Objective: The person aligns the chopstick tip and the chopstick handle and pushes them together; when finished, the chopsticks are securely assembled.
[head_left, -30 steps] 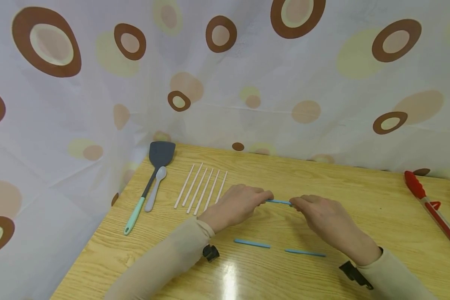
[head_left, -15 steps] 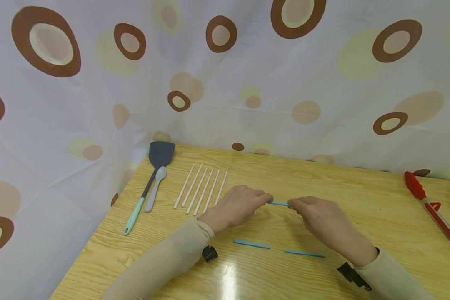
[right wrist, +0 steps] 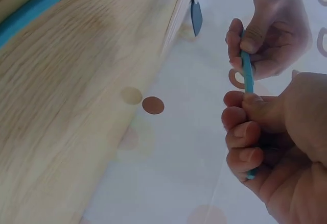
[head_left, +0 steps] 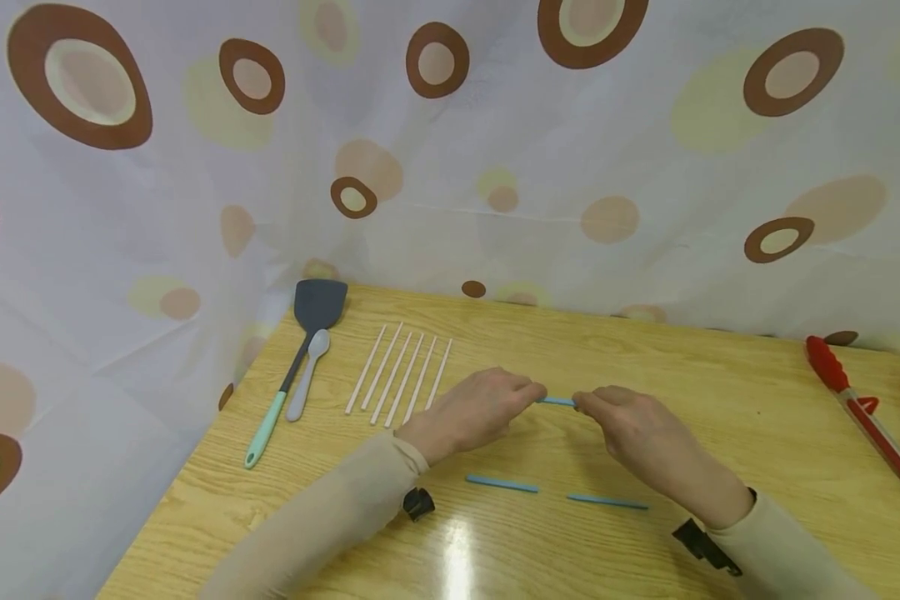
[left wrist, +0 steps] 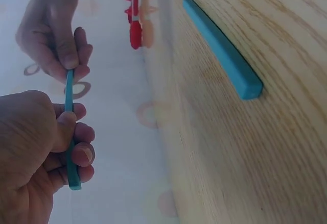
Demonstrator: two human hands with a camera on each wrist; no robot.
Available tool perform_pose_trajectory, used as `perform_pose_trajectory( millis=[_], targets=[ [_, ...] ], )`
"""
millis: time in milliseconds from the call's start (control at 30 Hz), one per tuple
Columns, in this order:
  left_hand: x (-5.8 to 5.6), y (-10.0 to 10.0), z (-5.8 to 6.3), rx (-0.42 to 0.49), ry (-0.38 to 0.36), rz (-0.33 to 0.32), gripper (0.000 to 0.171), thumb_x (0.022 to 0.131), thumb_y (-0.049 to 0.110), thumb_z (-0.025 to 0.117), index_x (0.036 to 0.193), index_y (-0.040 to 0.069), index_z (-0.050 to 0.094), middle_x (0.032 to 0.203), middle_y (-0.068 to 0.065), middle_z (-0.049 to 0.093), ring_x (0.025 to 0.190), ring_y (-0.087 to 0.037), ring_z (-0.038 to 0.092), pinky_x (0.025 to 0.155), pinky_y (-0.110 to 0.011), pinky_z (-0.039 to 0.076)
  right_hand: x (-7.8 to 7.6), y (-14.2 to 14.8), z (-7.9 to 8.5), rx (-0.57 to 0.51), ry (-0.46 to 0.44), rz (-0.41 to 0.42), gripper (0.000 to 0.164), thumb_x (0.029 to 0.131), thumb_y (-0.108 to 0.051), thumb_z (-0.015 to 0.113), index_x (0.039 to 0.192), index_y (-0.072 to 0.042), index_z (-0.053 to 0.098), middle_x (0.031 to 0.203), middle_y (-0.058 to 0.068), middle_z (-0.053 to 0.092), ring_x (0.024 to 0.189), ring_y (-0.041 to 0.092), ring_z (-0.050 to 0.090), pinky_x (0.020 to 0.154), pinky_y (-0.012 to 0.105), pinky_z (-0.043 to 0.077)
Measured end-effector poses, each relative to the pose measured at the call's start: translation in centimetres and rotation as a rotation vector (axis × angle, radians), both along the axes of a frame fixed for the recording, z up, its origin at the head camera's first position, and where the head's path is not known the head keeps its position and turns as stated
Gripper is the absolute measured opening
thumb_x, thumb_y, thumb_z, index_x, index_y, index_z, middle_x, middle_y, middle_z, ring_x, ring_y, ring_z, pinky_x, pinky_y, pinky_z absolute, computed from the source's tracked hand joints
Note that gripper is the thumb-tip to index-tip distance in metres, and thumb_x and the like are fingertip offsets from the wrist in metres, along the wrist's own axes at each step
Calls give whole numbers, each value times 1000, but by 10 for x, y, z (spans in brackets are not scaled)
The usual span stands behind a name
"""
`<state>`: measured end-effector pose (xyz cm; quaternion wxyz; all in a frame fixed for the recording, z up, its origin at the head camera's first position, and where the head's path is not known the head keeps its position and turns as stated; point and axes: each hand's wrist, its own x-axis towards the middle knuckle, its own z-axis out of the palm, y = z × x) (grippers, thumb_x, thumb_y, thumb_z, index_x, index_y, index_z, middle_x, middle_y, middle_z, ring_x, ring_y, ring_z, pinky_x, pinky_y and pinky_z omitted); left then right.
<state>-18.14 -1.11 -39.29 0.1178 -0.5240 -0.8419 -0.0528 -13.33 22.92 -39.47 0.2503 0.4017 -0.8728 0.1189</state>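
Note:
Above the table, my left hand [head_left: 483,408] and right hand [head_left: 641,425] hold a thin blue stick [head_left: 557,402] between them, one at either end. In the left wrist view the left thumb presses the stick [left wrist: 69,94] against curled fingers, and its squared end pokes out below them. The right hand [right wrist: 286,137] pinches the other part between thumb and forefinger; a tip shows under its lower fingers in the right wrist view. Two more blue sticks lie nearer me on the table, a left one [head_left: 502,483] and a right one [head_left: 607,502], end toward end with a gap.
Several thin white sticks [head_left: 390,367] lie side by side left of my hands. Farther left are a spatula [head_left: 318,304] with a mint handle and a grey spoon [head_left: 307,375]. Red tongs [head_left: 862,408] lie at the right. A patterned curtain [head_left: 450,150] hangs behind the wooden table [head_left: 690,350].
My hands have drawn slightly closer together, so less of the blue stick shows between them. The head view has shifted a little; the things on the table have stayed put.

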Motion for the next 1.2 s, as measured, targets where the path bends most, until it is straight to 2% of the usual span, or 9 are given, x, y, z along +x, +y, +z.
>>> perform_pose_trajectory(
  millis=[267, 467, 633, 700, 800, 900, 1067, 1200],
  targets=[
    [0, 0, 1, 9, -31, -2, 44, 84, -8, 71, 124, 7, 61, 116, -2, 68, 96, -14, 66, 91, -23, 48, -1, -1, 3, 32, -1, 10, 45, 63, 22, 80, 99, -1, 66, 74, 3, 61, 59, 14, 57, 49, 25, 49],
    [0, 0, 1, 8, -23, 2, 46, 83, -6, 74, 125, 7, 62, 115, -2, 68, 97, -14, 66, 92, -23, 48, -2, -2, 3, 26, 12, 15, 42, 65, 20, 80, 97, -1, 64, 70, 2, 58, 56, 12, 53, 47, 24, 47],
    [1, -4, 4, -36, -57, 38, 48, 83, -2, 77, 127, 9, 61, 117, -1, 67, 101, -14, 65, 94, -24, 47, -2, -5, 1, 27, -8, 18, 44, 66, 20, 80, 100, -2, 64, 73, 1, 59, 58, 11, 53, 48, 24, 47],
    [2, -7, 6, -54, -71, 54, 46, 84, -1, 76, 126, 11, 61, 116, 0, 67, 100, -13, 65, 91, -22, 48, -2, -6, 0, 32, -18, 21, 44, 67, 18, 81, 102, -2, 64, 74, 1, 58, 59, 11, 53, 49, 23, 47],
    [3, -9, 7, -42, -79, 60, 33, 90, 2, 72, 121, 12, 65, 109, 2, 68, 94, -10, 66, 81, -18, 50, -2, -9, 0, 38, -27, 27, 41, 69, 15, 81, 102, -2, 64, 75, 1, 58, 60, 11, 54, 49, 22, 47],
    [3, -8, 7, -12, -34, 59, 13, 98, 13, 65, 110, 14, 70, 97, 4, 67, 83, -7, 63, 72, -14, 49, -1, -10, -1, 57, -29, 35, 40, 69, 15, 81, 103, 0, 65, 80, 3, 60, 65, 13, 59, 52, 22, 50],
    [8, -1, 7, 33, 54, 58, 14, 99, 25, 64, 96, 18, 75, 85, 6, 58, 75, -6, 53, 65, -12, 43, 1, -10, -2, 92, -32, 40, 44, 66, 20, 80, 103, 2, 65, 80, 4, 59, 65, 13, 58, 53, 19, 49],
    [13, 6, 9, -4, 70, 52, 13, 99, 23, 64, 92, 17, 74, 82, 5, 51, 74, -7, 48, 58, -9, 38, 3, -10, -3, 110, -50, 39, 48, 64, 23, 79, 104, 1, 66, 79, 1, 55, 62, 9, 52, 52, 18, 46]
  ],
)
